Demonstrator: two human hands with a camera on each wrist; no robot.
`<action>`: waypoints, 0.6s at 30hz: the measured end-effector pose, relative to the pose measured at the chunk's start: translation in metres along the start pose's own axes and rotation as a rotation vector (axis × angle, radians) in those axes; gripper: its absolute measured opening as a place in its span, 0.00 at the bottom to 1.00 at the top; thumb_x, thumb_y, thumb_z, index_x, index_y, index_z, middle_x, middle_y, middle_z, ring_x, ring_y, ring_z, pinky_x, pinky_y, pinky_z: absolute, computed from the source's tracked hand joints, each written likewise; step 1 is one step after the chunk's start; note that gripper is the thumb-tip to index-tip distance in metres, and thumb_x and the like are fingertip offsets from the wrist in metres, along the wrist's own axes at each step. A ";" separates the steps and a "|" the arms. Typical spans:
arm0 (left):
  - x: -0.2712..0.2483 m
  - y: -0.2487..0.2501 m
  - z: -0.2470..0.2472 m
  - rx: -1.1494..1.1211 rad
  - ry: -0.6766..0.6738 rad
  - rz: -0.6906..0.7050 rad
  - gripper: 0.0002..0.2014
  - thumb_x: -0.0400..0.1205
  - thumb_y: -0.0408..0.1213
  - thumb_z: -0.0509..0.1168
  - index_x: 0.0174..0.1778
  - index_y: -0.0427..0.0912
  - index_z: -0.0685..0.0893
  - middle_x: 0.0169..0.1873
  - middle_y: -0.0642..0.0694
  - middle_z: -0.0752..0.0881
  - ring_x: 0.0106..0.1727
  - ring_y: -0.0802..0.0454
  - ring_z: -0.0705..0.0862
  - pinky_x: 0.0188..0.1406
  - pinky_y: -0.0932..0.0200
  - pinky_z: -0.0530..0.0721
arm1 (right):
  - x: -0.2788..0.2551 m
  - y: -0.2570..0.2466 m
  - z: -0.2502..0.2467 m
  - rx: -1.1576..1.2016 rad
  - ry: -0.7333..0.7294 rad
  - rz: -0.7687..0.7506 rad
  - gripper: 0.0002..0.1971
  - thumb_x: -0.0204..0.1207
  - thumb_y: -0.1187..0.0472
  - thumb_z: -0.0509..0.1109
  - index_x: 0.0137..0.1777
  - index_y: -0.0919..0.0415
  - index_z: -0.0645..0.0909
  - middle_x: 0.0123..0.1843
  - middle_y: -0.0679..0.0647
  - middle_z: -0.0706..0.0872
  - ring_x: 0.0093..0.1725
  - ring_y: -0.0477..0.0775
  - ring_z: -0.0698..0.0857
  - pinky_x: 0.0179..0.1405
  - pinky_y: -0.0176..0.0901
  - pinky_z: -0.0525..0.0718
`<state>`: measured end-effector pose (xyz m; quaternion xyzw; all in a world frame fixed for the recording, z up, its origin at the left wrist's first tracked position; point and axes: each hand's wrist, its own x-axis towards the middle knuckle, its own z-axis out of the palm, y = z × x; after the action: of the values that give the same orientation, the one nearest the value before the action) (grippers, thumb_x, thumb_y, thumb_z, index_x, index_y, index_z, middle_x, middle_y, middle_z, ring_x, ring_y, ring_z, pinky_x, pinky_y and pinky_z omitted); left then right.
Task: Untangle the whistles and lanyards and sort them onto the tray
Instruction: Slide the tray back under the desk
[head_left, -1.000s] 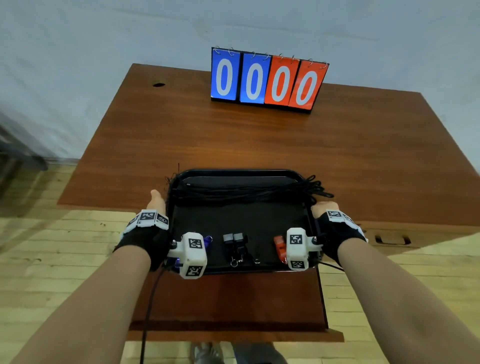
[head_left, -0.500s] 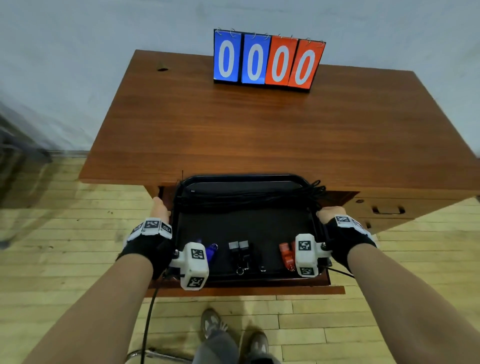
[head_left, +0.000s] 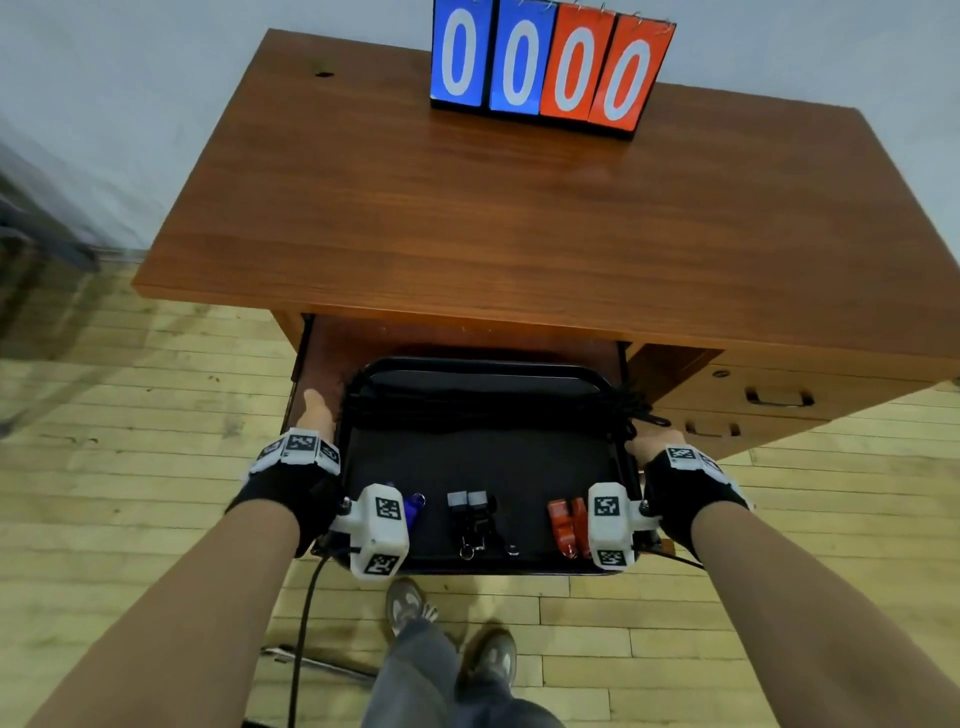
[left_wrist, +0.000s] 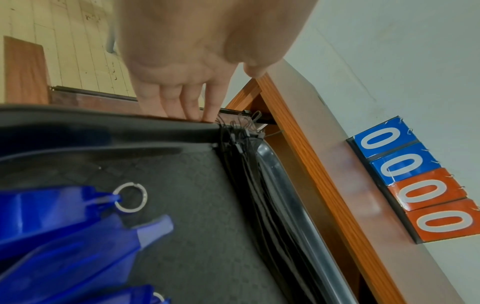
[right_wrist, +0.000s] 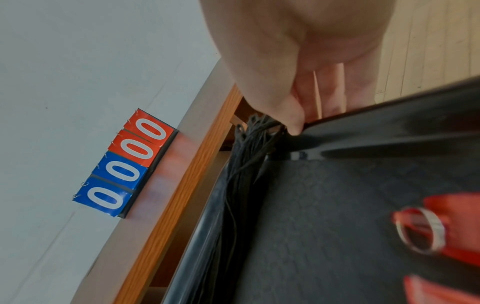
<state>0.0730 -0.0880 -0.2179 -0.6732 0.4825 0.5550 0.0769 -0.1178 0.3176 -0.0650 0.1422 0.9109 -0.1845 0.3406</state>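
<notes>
I find the sort finished in my judgement: blue plastic whistles (head_left: 414, 512), black whistles (head_left: 471, 512) and orange whistles (head_left: 567, 525) lie grouped along the near edge of the black rectangular plastic tray (head_left: 483, 370). My left hand (head_left: 306, 447) and right hand (head_left: 670, 460) grip its short sides, equally near. Black cord lanyards (head_left: 483, 402) span its far edge, crosswise, toward the wooden desk (head_left: 519, 223).

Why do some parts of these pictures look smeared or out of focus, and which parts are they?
Head view: the edges stretch, and the far left blurs. Left wrist view: the left hand is too close to be sharp, and the blue whistles are soft. Right wrist view: the right hand and red whistles smear; a pale glare lies on the tray rim.
</notes>
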 end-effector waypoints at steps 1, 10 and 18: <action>0.003 0.000 0.000 0.029 -0.022 0.012 0.68 0.44 0.83 0.39 0.68 0.34 0.77 0.67 0.31 0.80 0.69 0.29 0.75 0.74 0.30 0.64 | 0.005 0.001 0.002 -0.026 0.028 0.010 0.07 0.79 0.63 0.61 0.45 0.66 0.77 0.38 0.62 0.81 0.42 0.60 0.80 0.41 0.47 0.74; -0.095 0.048 0.011 -0.058 -0.067 0.175 0.37 0.84 0.58 0.37 0.75 0.33 0.69 0.74 0.33 0.72 0.75 0.36 0.71 0.76 0.41 0.68 | 0.030 -0.026 0.013 -0.048 0.027 0.009 0.16 0.81 0.62 0.60 0.66 0.65 0.76 0.63 0.68 0.81 0.56 0.66 0.81 0.49 0.47 0.75; -0.068 0.068 0.023 0.008 -0.034 0.085 0.43 0.78 0.62 0.40 0.65 0.24 0.77 0.59 0.24 0.82 0.68 0.30 0.77 0.78 0.36 0.63 | 0.046 -0.050 0.018 -0.027 0.035 0.062 0.07 0.80 0.62 0.61 0.51 0.65 0.76 0.47 0.61 0.77 0.47 0.61 0.76 0.46 0.47 0.73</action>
<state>0.0134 -0.0705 -0.1412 -0.6421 0.5117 0.5673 0.0641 -0.1602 0.2710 -0.0967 0.1690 0.9142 -0.1590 0.3321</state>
